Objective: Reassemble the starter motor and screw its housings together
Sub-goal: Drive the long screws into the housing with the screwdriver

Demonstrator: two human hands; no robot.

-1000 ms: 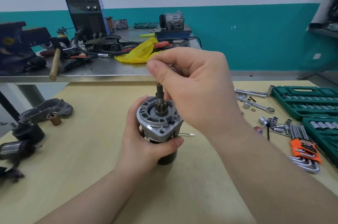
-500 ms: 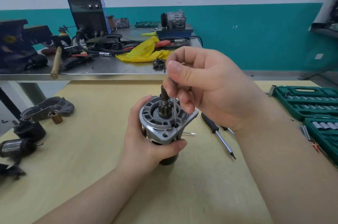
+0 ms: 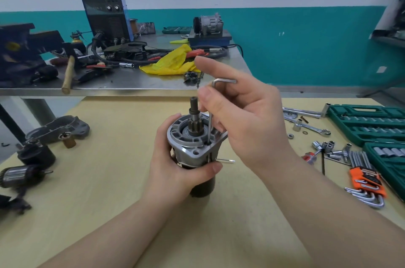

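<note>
The starter motor stands upright on the wooden table, silver flanged housing on top and black body below, with its pinion shaft sticking up. My left hand grips the housing from the left and front. My right hand pinches a silver hex key, whose long leg stands vertically in a bolt hole of the flange; its short leg points right between my fingers. A thin metal pin juts out to the right below the flange.
A grey cast housing, a black cylinder and an armature lie at the left. Wrenches, loose sockets, an orange hex key set and green socket cases fill the right. A cluttered steel bench stands behind.
My right hand has turned and opened its fingers around the hex key, so the key's bend and short leg now show above the flange. My left hand keeps its grip on the motor.
</note>
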